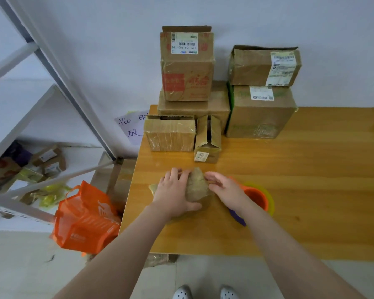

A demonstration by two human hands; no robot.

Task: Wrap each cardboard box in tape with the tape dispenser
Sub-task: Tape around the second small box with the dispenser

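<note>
The worktop carries a stack of taped boxes well beyond the fingertips. The small cardboard box sits between both hands. The left hand lies over it, fingers spread on top and the thumb hooked round the near edge, so it grips the box. The tape dispenser lies just beside the right hand, on its outer side, so this hand is nearer. The right fingers curl against the box's right face. The view is blurred, and I cannot tell if they pinch a tape end.
</note>
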